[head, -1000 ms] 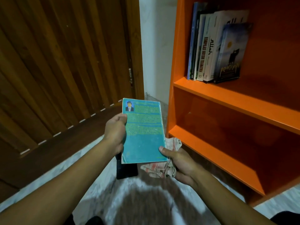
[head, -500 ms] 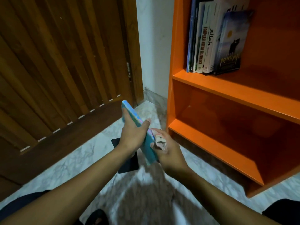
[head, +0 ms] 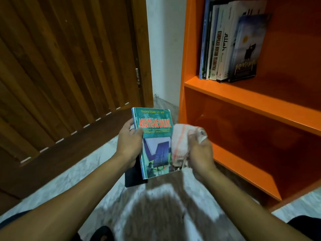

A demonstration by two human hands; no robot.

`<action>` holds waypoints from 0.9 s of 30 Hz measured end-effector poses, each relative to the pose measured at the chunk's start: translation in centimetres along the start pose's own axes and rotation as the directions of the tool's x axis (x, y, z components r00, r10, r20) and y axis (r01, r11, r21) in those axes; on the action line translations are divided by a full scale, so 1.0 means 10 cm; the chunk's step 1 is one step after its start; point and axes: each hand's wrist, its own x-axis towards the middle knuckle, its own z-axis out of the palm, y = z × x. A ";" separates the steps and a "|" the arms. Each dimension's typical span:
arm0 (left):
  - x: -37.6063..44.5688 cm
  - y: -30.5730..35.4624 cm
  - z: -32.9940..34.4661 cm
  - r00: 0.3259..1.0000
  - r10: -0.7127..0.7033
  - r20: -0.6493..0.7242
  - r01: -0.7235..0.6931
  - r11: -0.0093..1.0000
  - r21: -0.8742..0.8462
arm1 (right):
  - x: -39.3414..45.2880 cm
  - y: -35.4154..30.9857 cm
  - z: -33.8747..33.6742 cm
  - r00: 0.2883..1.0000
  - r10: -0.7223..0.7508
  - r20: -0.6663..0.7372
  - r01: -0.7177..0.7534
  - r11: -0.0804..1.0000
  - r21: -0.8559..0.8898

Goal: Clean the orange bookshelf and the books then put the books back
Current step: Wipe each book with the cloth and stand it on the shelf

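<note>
Left hand (head: 129,141) curled round spine edge of teal book (head: 154,143), front cover turned up, held at frame centre. Right hand (head: 199,150) clenched on crumpled cloth (head: 179,143), pressed against book's right edge at 3 o'clock. Dark flat object (head: 132,178) seen on marble floor (head: 73,180) beneath book. Orange bookshelf (head: 243,98) at 2 o'clock; shelved books (head: 231,44) stood upright on upper shelf. Wooden door (head: 69,66) at 10 o'clock.

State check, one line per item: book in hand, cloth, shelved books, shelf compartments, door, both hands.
Teal book: front cover up, held off the floor.
Cloth: bunched, against the book's right edge.
Shelved books: upright on the upper shelf, the front one leaning.
Bookshelf: lower compartment holds no books.
Door: cannot tell whether latched.
Left hand: grips the book's left edge.
Right hand: grips the cloth.
</note>
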 end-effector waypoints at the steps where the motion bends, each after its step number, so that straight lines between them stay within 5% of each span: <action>1: -0.03 0.02 0.00 0.999 0.002 0.034 -0.004 0.999 0.036 | 0.11 -0.07 -0.07 0.993 0.094 -0.071 -0.086 0.991 0.107; 4: -0.13 0.09 0.00 0.991 0.014 0.131 -0.029 0.994 0.110 | 0.34 -0.27 -0.27 0.973 0.134 -0.188 -0.103 0.981 0.163; 7: -0.24 0.12 0.05 0.974 -0.006 0.228 -0.012 0.997 0.078 | 0.43 -0.36 -0.34 0.959 -0.278 -0.059 0.268 0.953 -0.142; 9: -0.29 0.11 0.11 0.960 0.006 0.280 -0.023 0.998 0.057 | 0.43 -0.37 -0.35 0.876 -0.452 0.165 0.475 0.754 -0.454; 11: -0.32 0.11 0.17 0.951 0.031 0.307 -0.031 1.000 -0.005 | 0.37 -0.25 -0.29 0.829 -0.423 0.366 0.554 0.532 -0.641; 18: -0.04 0.17 0.09 0.990 -0.072 0.121 0.101 0.964 -0.247 | 0.07 0.15 -0.07 0.770 -0.349 0.534 0.571 0.751 -0.332; 27: 0.36 0.31 -0.33 0.973 -0.117 -0.201 0.032 0.924 -0.382 | -0.27 0.24 -0.05 0.632 -0.201 0.749 0.612 0.722 -0.323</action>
